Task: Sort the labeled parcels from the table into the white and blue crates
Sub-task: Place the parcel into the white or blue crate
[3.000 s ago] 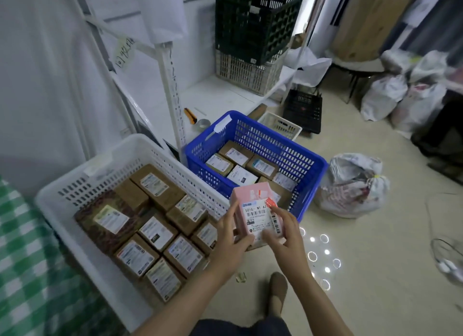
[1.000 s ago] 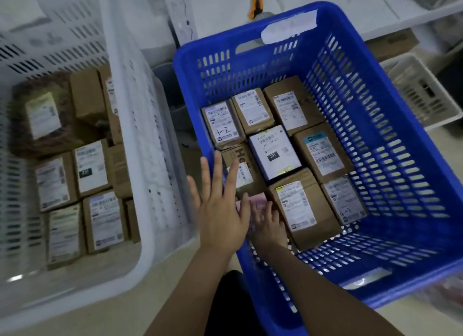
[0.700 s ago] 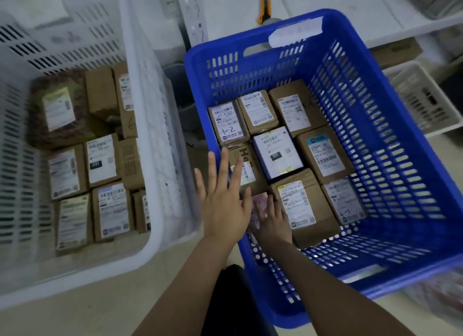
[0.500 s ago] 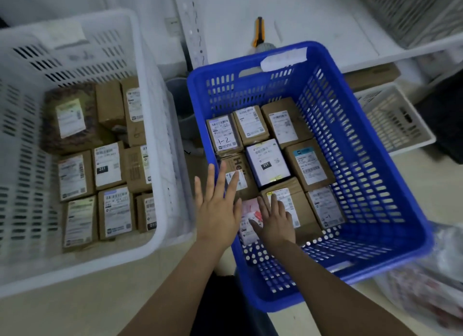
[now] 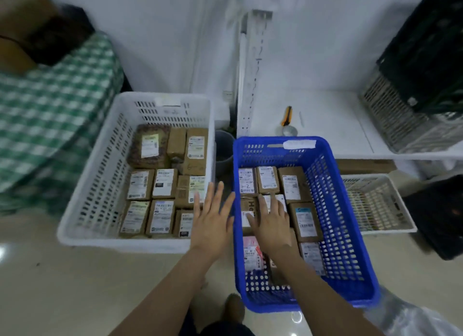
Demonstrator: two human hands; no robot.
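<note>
The blue crate [image 5: 338, 210] stands on the floor at the right with several labeled brown parcels in it. A pink parcel [image 5: 251, 254] lies flat near its front left corner. My right hand [image 5: 271, 225] hovers over the crate's parcels with fingers straight, holding nothing. My left hand [image 5: 213, 220] is spread flat above the gap between the two crates, empty. The white crate [image 5: 100, 175] at the left holds several labeled brown parcels and a dark patterned one [image 5: 150, 147].
A table with a green checked cloth [image 5: 45, 115] is at the far left. A white shelf [image 5: 313, 120] behind the blue crate carries an orange cutter [image 5: 286, 115] and stacked crates [image 5: 421, 85]. A small white basket [image 5: 375, 205] sits under it. A plastic bag [image 5: 421, 318] lies front right.
The pink parcel that both hands held now lies in the blue crate. Both hands have let go and lifted. The view has pulled back, so the table comes into sight.
</note>
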